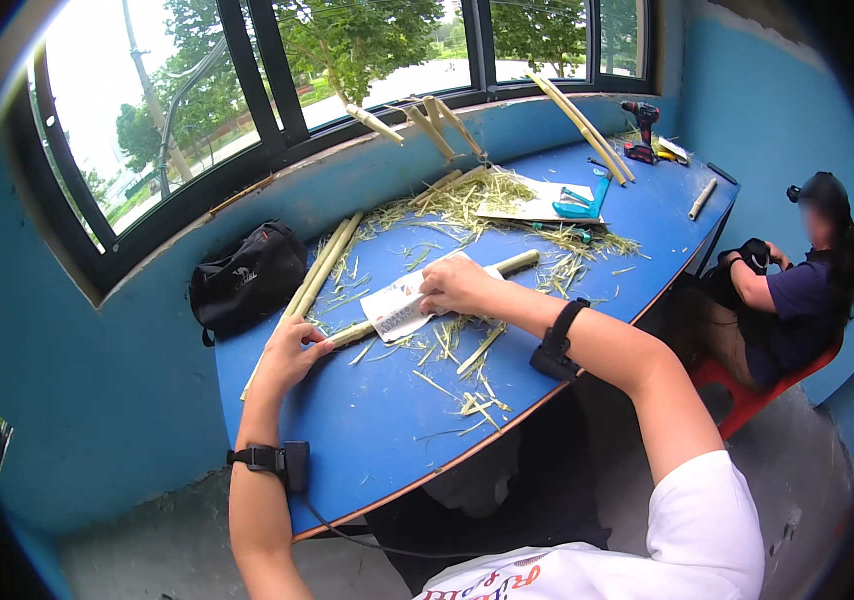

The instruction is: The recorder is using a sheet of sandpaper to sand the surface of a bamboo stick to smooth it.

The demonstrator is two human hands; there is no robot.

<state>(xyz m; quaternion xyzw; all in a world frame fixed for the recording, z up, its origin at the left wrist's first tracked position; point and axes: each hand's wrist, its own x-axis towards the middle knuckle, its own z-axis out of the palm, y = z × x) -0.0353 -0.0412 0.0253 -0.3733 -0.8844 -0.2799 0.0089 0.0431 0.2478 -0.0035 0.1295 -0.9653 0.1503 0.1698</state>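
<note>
A peeled, pale green wooden pole (519,262) lies slantwise over the blue table. My left hand (292,350) is closed round its near left end, thumb along the top. Farther up the pole, my right hand (455,285) pinches a white printed sheet (397,305) that is folded over the wood. The sheet's underside is hidden, and it covers the pole's middle. Curled shavings (477,400) lie below and around the pole. Beside my left hand, two longer pale poles (325,265) run toward the window.
A black bag (249,280) sits at the table's left edge. Behind are a shavings heap (477,205), a teal-handled tool (579,205) on a board, leaning poles (577,120) and a cordless drill (641,130). A person (797,290) sits on a red chair at right.
</note>
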